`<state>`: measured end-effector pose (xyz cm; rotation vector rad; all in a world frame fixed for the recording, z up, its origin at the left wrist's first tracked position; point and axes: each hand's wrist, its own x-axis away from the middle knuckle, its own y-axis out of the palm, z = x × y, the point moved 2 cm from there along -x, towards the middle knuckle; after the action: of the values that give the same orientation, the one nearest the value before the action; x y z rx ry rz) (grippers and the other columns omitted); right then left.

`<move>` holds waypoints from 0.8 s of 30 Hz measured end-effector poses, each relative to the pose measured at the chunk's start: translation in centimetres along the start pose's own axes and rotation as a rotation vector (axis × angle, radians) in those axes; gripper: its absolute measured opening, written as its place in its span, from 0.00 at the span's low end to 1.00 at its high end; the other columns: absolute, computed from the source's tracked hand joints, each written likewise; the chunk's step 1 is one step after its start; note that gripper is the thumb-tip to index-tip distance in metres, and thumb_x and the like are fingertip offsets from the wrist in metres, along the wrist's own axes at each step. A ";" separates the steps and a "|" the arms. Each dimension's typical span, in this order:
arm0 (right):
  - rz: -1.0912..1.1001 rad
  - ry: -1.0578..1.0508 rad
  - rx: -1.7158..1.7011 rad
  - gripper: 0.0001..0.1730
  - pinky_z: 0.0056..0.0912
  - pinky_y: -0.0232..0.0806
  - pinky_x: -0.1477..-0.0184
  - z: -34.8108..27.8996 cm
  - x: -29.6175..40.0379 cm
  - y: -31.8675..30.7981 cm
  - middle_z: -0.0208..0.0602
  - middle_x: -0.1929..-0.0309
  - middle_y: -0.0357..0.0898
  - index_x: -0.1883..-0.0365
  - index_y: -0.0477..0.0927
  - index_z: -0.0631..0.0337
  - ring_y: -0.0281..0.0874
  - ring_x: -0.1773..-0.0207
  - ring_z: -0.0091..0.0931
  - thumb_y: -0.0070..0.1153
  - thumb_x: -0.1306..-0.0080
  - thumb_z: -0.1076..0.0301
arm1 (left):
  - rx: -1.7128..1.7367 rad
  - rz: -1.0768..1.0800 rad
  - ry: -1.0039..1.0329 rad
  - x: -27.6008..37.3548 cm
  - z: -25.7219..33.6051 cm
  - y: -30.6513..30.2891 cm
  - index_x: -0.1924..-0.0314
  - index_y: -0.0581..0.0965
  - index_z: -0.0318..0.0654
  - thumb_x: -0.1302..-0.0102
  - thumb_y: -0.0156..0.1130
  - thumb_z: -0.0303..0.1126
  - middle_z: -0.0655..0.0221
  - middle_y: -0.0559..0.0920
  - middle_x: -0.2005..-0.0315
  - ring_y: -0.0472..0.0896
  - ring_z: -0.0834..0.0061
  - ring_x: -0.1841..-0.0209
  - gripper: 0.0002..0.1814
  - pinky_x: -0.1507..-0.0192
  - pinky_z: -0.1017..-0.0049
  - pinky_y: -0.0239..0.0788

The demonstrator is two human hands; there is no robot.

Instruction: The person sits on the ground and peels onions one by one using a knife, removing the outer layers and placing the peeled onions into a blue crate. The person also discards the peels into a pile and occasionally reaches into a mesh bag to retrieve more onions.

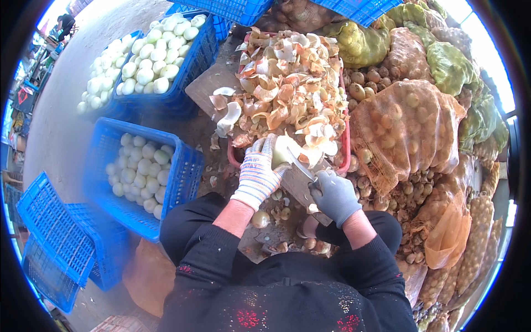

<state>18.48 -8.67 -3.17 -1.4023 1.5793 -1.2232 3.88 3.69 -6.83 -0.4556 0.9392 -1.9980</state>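
My left hand (pixel 259 172), in a striped knit glove, grips a pale peeled onion (pixel 283 150) at the near edge of a red crate (pixel 346 141). My right hand (pixel 335 194), in a grey glove, is closed around the handle of a knife. The knife blade (pixel 300 164) points up and left, its tip by the onion's right side. Below the blade a wooden board (pixel 299 186) slopes towards me. Onion skins (pixel 290 87) are heaped in the crate just beyond both hands. The hands partly hide the board.
A blue plastic crate (pixel 178 166) of peeled onions (pixel 143 168) stands left of my knee. Farther back, more blue crates (pixel 186 70) hold peeled onions. Stacked blue crates (pixel 58 228) stand at lower left. Mesh sacks of onions (pixel 406 124) and loose onions (pixel 408 203) crowd the right side.
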 end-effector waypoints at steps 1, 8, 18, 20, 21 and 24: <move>0.054 -0.021 0.028 0.09 0.44 0.69 0.68 0.2 -0.1 0.5 0.43 0.73 0.75 0.71 0.71 0.58 0.76 0.69 0.41 0.53 0.43 0.63 | 0.003 0.003 0.003 -0.1 0.0 0.1 0.39 0.65 0.36 0.53 0.72 0.40 0.52 0.69 0.44 0.66 0.54 0.42 0.42 0.38 0.64 0.57; -0.005 0.067 -0.219 0.11 0.35 0.69 0.72 3.8 -1.1 3.4 0.41 0.73 0.76 0.67 0.72 0.63 0.77 0.73 0.32 0.52 0.40 0.63 | -0.031 -0.008 0.015 -0.2 0.3 -0.1 0.40 0.65 0.35 0.53 0.72 0.40 0.52 0.69 0.45 0.67 0.54 0.42 0.41 0.38 0.64 0.57; 0.072 0.079 -0.387 0.16 0.30 0.68 0.67 2.0 -6.3 0.3 0.39 0.75 0.74 0.65 0.71 0.66 0.74 0.71 0.27 0.57 0.40 0.60 | 0.003 0.019 0.087 1.1 0.4 -0.1 0.40 0.66 0.39 0.58 0.73 0.33 0.56 0.70 0.45 0.67 0.56 0.43 0.42 0.39 0.65 0.59; 0.092 0.074 -0.264 0.12 0.24 0.67 0.71 3.4 -8.0 1.8 0.33 0.75 0.75 0.64 0.73 0.64 0.71 0.77 0.20 0.56 0.39 0.64 | 0.039 0.058 0.113 1.8 -0.2 0.1 0.41 0.66 0.39 0.59 0.73 0.31 0.56 0.70 0.45 0.68 0.56 0.43 0.42 0.39 0.65 0.60; -0.044 0.157 -0.403 0.12 0.24 0.67 0.71 2.8 -8.5 1.6 0.33 0.75 0.75 0.64 0.73 0.65 0.71 0.77 0.20 0.55 0.39 0.64 | 0.054 0.081 0.117 2.2 -1.0 0.3 0.41 0.67 0.39 0.60 0.73 0.31 0.56 0.70 0.45 0.68 0.56 0.43 0.42 0.39 0.65 0.61; -0.260 0.387 -0.784 0.14 0.27 0.69 0.75 2.1 -8.3 1.7 0.34 0.75 0.78 0.61 0.74 0.67 0.76 0.77 0.23 0.54 0.40 0.65 | 0.142 0.069 0.114 2.8 -2.5 0.9 0.41 0.65 0.40 0.58 0.72 0.29 0.56 0.68 0.43 0.67 0.54 0.42 0.41 0.39 0.64 0.59</move>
<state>21.34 -1.01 -6.14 -1.9804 2.3674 -1.1065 1.29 2.18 -9.23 -0.2296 0.8632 -2.0288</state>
